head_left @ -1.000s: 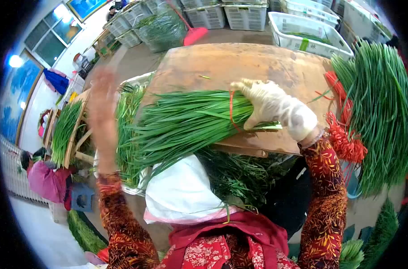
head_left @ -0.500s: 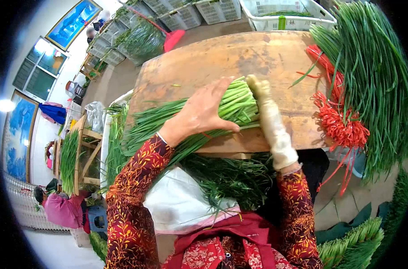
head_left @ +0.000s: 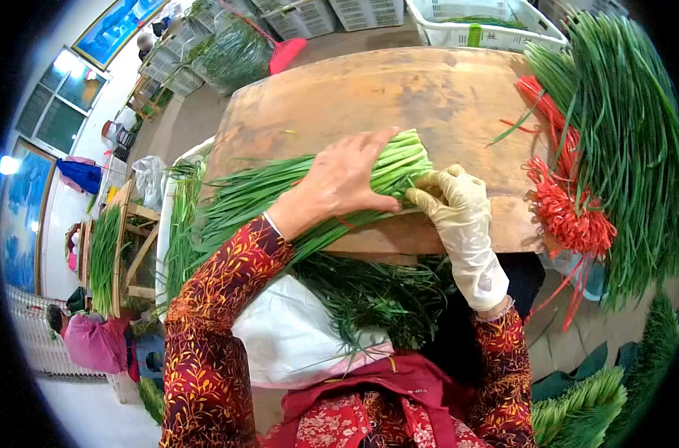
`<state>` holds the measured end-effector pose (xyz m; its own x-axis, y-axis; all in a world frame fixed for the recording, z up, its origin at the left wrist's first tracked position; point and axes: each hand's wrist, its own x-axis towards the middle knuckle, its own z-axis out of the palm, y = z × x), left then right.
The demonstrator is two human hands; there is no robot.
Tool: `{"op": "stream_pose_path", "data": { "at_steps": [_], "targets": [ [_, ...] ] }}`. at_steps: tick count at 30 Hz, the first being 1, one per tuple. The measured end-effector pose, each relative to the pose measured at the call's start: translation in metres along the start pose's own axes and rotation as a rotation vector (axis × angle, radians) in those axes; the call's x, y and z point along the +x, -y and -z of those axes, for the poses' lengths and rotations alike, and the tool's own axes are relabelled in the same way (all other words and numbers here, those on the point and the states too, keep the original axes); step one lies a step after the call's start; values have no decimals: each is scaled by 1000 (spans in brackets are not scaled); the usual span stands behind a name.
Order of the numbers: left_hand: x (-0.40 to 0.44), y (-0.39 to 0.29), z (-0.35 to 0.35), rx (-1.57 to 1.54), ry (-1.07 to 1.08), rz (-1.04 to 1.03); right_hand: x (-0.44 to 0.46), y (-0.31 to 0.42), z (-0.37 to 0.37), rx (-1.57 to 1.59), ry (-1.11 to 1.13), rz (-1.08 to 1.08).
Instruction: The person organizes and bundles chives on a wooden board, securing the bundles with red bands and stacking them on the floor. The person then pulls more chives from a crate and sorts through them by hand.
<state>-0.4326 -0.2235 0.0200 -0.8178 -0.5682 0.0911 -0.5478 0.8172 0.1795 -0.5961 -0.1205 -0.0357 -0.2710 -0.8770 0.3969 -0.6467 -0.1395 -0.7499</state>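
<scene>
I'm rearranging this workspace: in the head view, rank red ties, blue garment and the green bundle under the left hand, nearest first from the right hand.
1. Green bundle: just left of the right hand.
2. Red ties: right of that hand.
3. Blue garment: far left background.

Pink broom (head_left: 286,54) near crates (head_left: 302,30); framed blue picture (head_left: 24,216) on wall (head_left: 54,263).

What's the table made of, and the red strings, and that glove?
Tabletop: probably wood, with a worn finish; it's brown with dark stains.
Red strings: perhaps plastic, slightly glossy; the strands look thin and bright.
Glove: likely thin rubber, maybe latex; it's cream-coloured and wrinkled.
</scene>
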Motion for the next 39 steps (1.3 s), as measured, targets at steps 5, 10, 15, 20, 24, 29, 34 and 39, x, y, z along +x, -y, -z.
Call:
{"op": "stream_pose_path", "data": {
  "at_steps": [5,10,15,20,24,29,34,39],
  "targets": [
    [-1,-1,-1,1,-7,-5,2,-19,-8,361,7,-201],
    [-1,0,-4,2,-25,-8,9,-5,4,175,157,-119],
    [-2,-1,-3,-10,-39,-13,11,-1,3,-227,27,119],
    [-3,0,-5,-2,-60,-16,11,-6,2,-126,-45,33],
    [-4,0,-6,-2,-76,-24,17,-27,13,-88,-138,-20],
    [-3,1,-6,-19,-60,-13,22,-50,72,381,-494,-203],
    [-2,4,-8,-19,-84,-24,-30,-62,196,543,-923,-6],
    [-4,3,-7,-20,-92,-11,-78,-23,237,622,2,-190]
  ]
}}
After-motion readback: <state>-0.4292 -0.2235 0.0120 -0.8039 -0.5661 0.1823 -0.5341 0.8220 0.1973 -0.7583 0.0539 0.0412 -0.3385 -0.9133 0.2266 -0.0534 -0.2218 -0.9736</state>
